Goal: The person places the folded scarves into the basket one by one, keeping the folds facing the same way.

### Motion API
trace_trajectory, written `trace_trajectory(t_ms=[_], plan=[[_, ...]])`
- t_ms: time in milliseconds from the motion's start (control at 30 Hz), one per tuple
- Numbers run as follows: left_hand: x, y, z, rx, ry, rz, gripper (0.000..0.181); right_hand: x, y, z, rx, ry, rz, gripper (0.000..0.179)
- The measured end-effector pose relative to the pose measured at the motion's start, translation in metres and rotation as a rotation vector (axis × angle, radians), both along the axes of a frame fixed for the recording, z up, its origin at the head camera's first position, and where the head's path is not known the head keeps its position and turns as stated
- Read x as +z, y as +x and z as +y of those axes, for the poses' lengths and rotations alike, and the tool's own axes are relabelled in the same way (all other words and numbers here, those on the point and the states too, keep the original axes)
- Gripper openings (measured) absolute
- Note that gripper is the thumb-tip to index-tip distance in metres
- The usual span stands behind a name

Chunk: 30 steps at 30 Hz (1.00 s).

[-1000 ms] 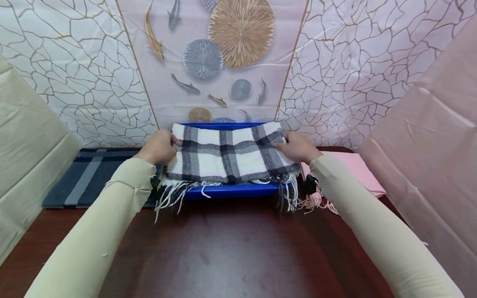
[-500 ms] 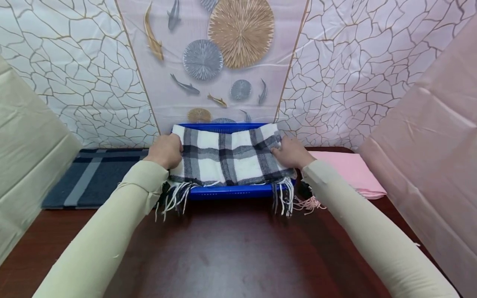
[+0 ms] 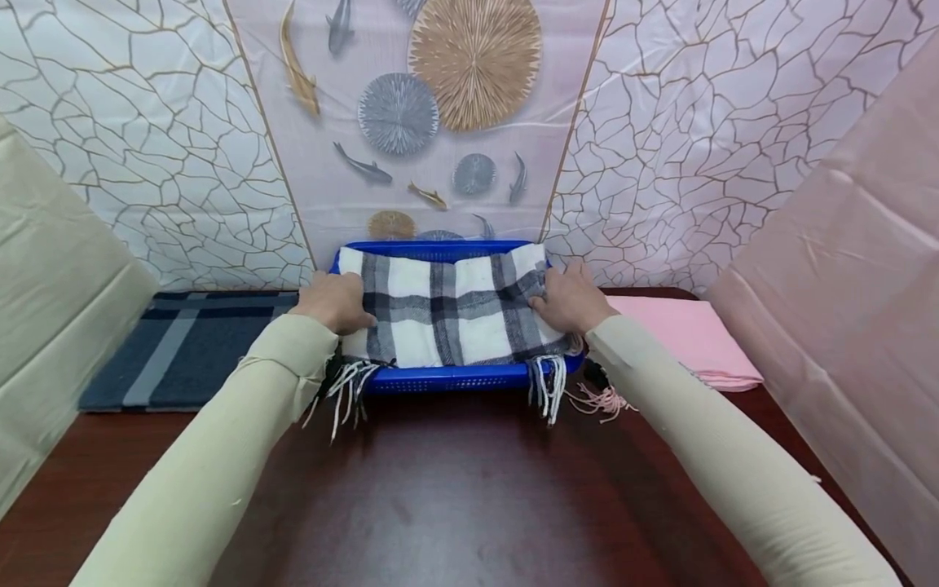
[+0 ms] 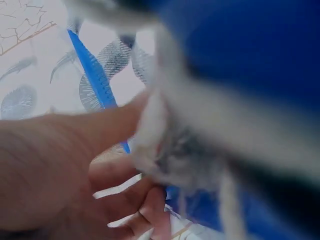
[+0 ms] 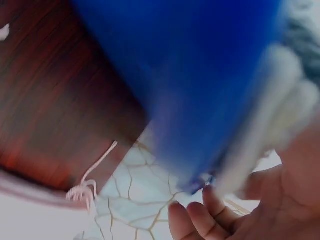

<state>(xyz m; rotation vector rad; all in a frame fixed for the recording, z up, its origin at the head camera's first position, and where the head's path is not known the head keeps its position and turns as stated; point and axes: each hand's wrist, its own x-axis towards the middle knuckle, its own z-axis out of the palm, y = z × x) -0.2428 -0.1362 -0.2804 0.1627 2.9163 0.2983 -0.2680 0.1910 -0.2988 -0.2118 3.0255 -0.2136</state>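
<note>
A folded black, grey and white plaid scarf [image 3: 447,318] lies in a blue plastic basket [image 3: 451,379], its fringe hanging over the front rim at both corners. My left hand [image 3: 333,302] is at the scarf's left edge, thumb extended over the cloth. In the left wrist view its fingers [image 4: 125,197] reach loosely down outside the basket. At the opposite edge, my right hand [image 3: 575,300] touches the scarf with its thumb side. The right wrist view shows that hand's fingers [image 5: 205,220] relaxed and spread beside the basket wall, with blurred white cloth near the palm.
A folded dark blue scarf [image 3: 183,350] with grey stripes lies on the brown table [image 3: 440,489] left of the basket. To the right is a folded pink scarf [image 3: 682,338] with tassels. A patterned backdrop [image 3: 473,175] stands close behind the basket.
The plaid scarf has come down and settled inside the basket. Both hands have moved slightly inward, and their pinch on the scarf's edges has loosened, fingers now more extended.
</note>
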Motion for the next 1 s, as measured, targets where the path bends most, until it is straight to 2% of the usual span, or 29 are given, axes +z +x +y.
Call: trace_trajectory(t_ms=[100,200,333,467,600,700,900,1000], plan=[[0.0,0.0,-0.002,0.011,0.069,0.042,0.021,0.003,-0.001,0.0,0.036,-0.013,0.015,0.041],[0.002,-0.001,-0.003,0.022,0.148,0.086,0.019,0.009,-0.001,0.0,0.046,-0.1,0.008,0.036],[0.011,0.0,-0.003,0.035,0.179,0.082,0.016,0.02,0.001,-0.001,0.025,-0.22,-0.014,0.032],[0.017,0.0,-0.005,0.03,0.157,0.058,0.015,0.028,0.002,-0.002,0.007,-0.248,-0.026,0.032],[0.016,0.0,-0.01,0.012,0.104,-0.002,0.015,0.027,0.0,-0.001,0.005,-0.174,-0.011,0.029],[0.012,0.0,-0.005,0.01,0.064,-0.036,0.014,0.021,-0.002,-0.001,0.003,-0.106,0.02,0.028],[0.007,0.001,0.006,0.013,-0.028,-0.016,0.017,0.017,-0.001,-0.009,-0.021,-0.059,0.045,0.035],[0.006,0.0,0.006,-0.009,-0.023,-0.019,0.014,0.017,0.001,-0.013,-0.027,-0.04,0.043,0.037]])
